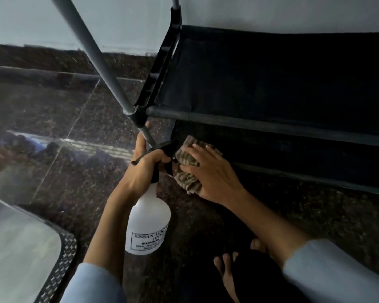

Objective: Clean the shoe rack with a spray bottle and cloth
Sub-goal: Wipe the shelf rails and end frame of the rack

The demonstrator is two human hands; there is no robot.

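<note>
Wiping the shoe rack's [271, 68] low front-left corner, beside its leg.
Right hand [208, 171] presses the soft, floppy cloth [187, 179], fingers spread; left hand [140, 169] curls round the light plastic spray bottle's [148, 224] neck.

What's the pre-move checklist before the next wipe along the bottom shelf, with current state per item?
1. Left hand grips the neck of the white plastic spray bottle: ok.
2. Right hand presses the striped brown cloth with flat fingers: ok.
3. Cloth at the left end of the black fabric bottom shelf of the shoe rack: ok.
4. Black nozzle aimed at the shelf: cannot tell, it points toward the cloth.
5. Shelf already wet: cannot tell, too dark.
6. Wipe path to the right free of objects: ok, as far as the dark view shows.
</note>
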